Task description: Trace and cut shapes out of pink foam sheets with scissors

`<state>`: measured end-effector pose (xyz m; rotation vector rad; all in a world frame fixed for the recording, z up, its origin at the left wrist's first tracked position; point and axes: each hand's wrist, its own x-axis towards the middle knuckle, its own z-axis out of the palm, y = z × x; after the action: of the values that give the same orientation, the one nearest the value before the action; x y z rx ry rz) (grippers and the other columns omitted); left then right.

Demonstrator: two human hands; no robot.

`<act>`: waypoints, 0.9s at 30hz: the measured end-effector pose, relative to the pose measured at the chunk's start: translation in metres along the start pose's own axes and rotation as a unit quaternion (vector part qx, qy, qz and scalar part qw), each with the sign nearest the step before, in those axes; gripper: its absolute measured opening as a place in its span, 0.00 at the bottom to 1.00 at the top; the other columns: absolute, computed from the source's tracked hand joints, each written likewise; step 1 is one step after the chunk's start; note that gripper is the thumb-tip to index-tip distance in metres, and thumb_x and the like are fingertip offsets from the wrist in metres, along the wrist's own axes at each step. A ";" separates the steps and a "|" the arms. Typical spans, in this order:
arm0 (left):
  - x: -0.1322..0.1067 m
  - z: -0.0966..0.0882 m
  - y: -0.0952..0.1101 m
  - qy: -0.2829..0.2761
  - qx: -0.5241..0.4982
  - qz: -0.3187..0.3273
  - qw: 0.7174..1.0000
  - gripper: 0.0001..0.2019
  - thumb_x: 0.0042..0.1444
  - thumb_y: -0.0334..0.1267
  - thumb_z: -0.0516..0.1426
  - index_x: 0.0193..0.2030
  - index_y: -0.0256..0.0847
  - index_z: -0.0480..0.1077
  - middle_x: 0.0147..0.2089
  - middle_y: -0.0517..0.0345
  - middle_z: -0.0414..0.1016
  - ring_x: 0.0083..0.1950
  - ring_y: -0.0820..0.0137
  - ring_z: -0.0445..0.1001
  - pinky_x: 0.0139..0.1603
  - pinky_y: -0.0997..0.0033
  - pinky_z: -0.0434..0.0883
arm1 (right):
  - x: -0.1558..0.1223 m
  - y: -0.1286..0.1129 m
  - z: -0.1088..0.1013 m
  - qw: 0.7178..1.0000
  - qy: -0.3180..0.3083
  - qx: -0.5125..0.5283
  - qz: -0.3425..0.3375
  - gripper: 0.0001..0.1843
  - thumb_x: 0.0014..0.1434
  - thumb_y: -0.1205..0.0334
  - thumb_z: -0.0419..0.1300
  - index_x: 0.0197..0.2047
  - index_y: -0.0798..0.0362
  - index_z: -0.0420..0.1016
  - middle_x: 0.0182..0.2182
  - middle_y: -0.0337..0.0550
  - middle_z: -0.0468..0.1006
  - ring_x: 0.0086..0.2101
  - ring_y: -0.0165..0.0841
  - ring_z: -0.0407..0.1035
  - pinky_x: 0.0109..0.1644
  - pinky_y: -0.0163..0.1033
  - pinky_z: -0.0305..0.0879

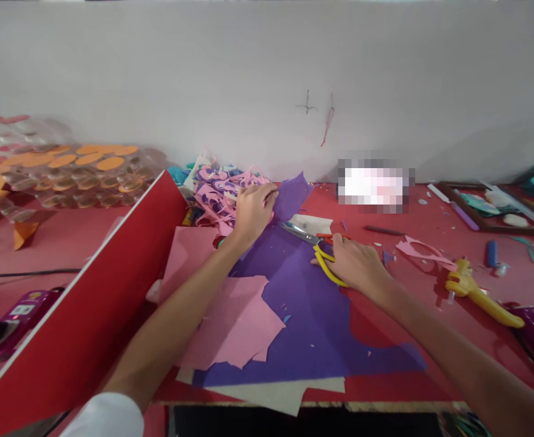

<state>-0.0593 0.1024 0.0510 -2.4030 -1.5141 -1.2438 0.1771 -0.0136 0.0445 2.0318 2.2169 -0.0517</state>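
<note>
My left hand (pixel 253 211) pinches a small purple craft-sheet piece (pixel 294 195), raised at the back of the table with a jagged outer edge. My right hand (pixel 360 264) grips scissors (pixel 303 233) by their yellow handles. The metal blades point left toward the raised piece, and their tips lie close to its lower edge; whether they touch it I cannot tell. Beneath both hands spreads a large purple sheet (pixel 312 328) with a curved cut-out on its right. Pink sheets (pixel 237 321) with a zigzag edge overlap it on the left.
A red board (pixel 112 291) stands slanted at my left; beyond it are clear cups with orange discs (pixel 89 158). Pink and purple scraps (pixel 216 188) are heaped at the back. A yellow glue gun (pixel 480 294) and a brown frame (pixel 499 209) lie at right.
</note>
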 end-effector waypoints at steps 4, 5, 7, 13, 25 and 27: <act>0.001 0.001 -0.002 0.001 -0.001 0.002 1.000 0.09 0.67 0.36 0.54 0.44 0.43 0.77 0.39 0.57 0.83 0.43 0.64 0.77 0.50 0.63 0.66 | 0.003 -0.004 -0.003 1.000 0.000 -0.004 0.016 0.41 0.65 0.27 0.44 0.52 0.61 0.69 0.39 0.64 0.82 0.44 0.55 0.80 0.44 0.51 0.71; 0.001 0.001 -0.002 0.000 -0.001 0.001 1.000 0.09 0.67 0.36 0.54 0.44 0.44 0.77 0.38 0.57 0.82 0.42 0.64 0.77 0.50 0.63 0.66 | 0.003 -0.004 -0.003 1.000 -0.001 -0.006 0.018 0.42 0.65 0.27 0.43 0.52 0.61 0.69 0.38 0.64 0.82 0.43 0.55 0.80 0.44 0.51 0.71; 0.001 0.002 -0.003 -0.001 -0.006 0.000 1.000 0.09 0.67 0.36 0.54 0.44 0.43 0.77 0.38 0.57 0.82 0.41 0.65 0.77 0.50 0.63 0.66 | 0.004 -0.005 -0.003 1.000 -0.002 -0.007 0.018 0.43 0.65 0.26 0.43 0.52 0.62 0.69 0.36 0.64 0.82 0.42 0.55 0.80 0.44 0.52 0.71; 0.000 0.002 -0.003 0.001 -0.019 0.004 1.000 0.09 0.67 0.36 0.54 0.43 0.43 0.77 0.38 0.57 0.82 0.40 0.66 0.77 0.50 0.64 0.67 | 0.010 -0.010 0.000 1.000 -0.003 0.002 0.006 0.46 0.64 0.24 0.42 0.54 0.62 0.71 0.40 0.67 0.82 0.43 0.56 0.80 0.43 0.52 0.72; 0.004 0.001 -0.008 0.040 -0.113 -0.066 0.991 0.06 0.62 0.33 0.57 0.40 0.41 0.76 0.38 0.57 0.83 0.39 0.69 0.79 0.45 0.71 0.72 | 0.012 -0.008 0.003 1.000 -0.005 0.018 -0.007 0.45 0.65 0.25 0.40 0.52 0.59 0.75 0.36 0.61 0.84 0.40 0.54 0.81 0.42 0.50 0.72; 0.005 0.001 -0.009 0.041 -0.129 -0.088 0.987 0.05 0.61 0.33 0.57 0.40 0.41 0.76 0.37 0.57 0.83 0.39 0.69 0.79 0.45 0.71 0.72 | 0.013 -0.008 0.004 1.000 -0.005 0.018 -0.006 0.45 0.65 0.26 0.40 0.52 0.59 0.75 0.36 0.61 0.84 0.40 0.54 0.81 0.42 0.50 0.72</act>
<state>-0.0643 0.1110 0.0502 -2.3692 -1.6652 -1.6494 0.1687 -0.0022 0.0389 2.0304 2.2384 -0.1035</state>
